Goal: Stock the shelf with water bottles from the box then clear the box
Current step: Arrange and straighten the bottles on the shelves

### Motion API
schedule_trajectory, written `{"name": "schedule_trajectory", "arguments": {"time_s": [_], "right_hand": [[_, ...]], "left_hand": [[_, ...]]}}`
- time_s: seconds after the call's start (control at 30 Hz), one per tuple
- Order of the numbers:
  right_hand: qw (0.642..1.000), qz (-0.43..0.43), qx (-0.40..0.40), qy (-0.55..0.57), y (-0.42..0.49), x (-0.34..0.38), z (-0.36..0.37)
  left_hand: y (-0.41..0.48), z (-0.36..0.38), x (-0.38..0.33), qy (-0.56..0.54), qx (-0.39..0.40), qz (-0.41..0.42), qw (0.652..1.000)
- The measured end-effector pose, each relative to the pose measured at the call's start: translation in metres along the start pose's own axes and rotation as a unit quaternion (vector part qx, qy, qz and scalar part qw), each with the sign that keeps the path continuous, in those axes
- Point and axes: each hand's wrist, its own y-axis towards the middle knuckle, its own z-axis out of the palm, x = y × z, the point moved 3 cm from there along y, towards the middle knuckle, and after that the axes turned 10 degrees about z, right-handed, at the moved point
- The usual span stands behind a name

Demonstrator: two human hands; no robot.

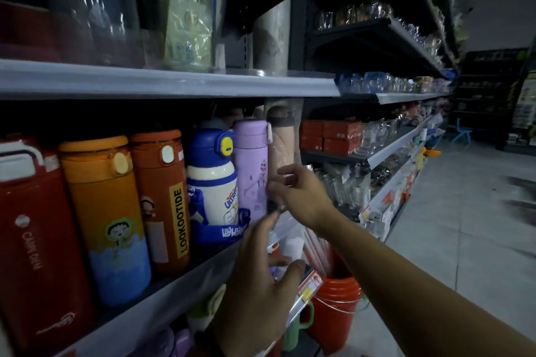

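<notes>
A pale pink bottle (280, 142) in a clear plastic sleeve stands at the right end of the middle shelf (162, 295), beside a purple bottle (251, 165). My right hand (301, 197) grips the pink bottle's lower part through the wrapping. My left hand (261, 278) is raised just below it, fingers extended toward the bottle's base, with the fingertips at the plastic. A white and blue bottle (213, 180), two orange bottles (107, 211) and a red one (32, 240) fill the row to the left. No box is in view.
The upper shelf (174, 81) holds wrapped flasks. An orange bucket (336, 307) and a green cup (298, 324) sit below the hands. Glassware and red boxes (330, 136) line the shelves further right. The aisle floor (464, 226) runs along the right.
</notes>
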Motion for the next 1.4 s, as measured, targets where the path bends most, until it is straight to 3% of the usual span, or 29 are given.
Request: {"name": "schedule_trajectory", "arguments": {"time_s": [0.1, 0.17, 0.3, 0.57, 0.7, 0.93, 1.13, 1.4], "right_hand": [[0.995, 0.021, -0.092, 0.041, 0.010, 0.001, -0.029], [0.992, 0.034, -0.107, 0.060, 0.019, -0.002, -0.043], [0.993, 0.057, -0.039, 0.095, 0.044, -0.014, -0.048], [0.978, 0.094, 0.056, 0.178, 0.097, -0.032, -0.028], [0.969, 0.050, 0.081, 0.228, 0.095, -0.026, -0.025], [0.974, -0.011, 0.094, 0.204, 0.093, -0.032, -0.027], [0.986, -0.035, 0.007, 0.163, 0.090, -0.035, -0.028], [0.980, -0.040, 0.003, 0.194, 0.083, -0.033, -0.027]], "left_hand": [[0.023, 0.009, -0.012, -0.004, 0.018, 0.026, 0.999], [0.044, 0.017, -0.014, -0.005, 0.025, 0.034, 0.999], [0.090, 0.028, -0.005, 0.021, -0.006, 0.051, 0.998], [0.136, 0.055, 0.018, 0.053, 0.009, 0.028, 0.998], [0.140, 0.064, 0.028, 0.076, 0.001, 0.059, 0.995], [0.134, 0.065, 0.028, 0.060, -0.008, 0.061, 0.996], [0.132, 0.066, 0.030, 0.040, 0.001, 0.058, 0.998], [0.132, 0.062, 0.042, 0.026, 0.002, 0.058, 0.998]]}}
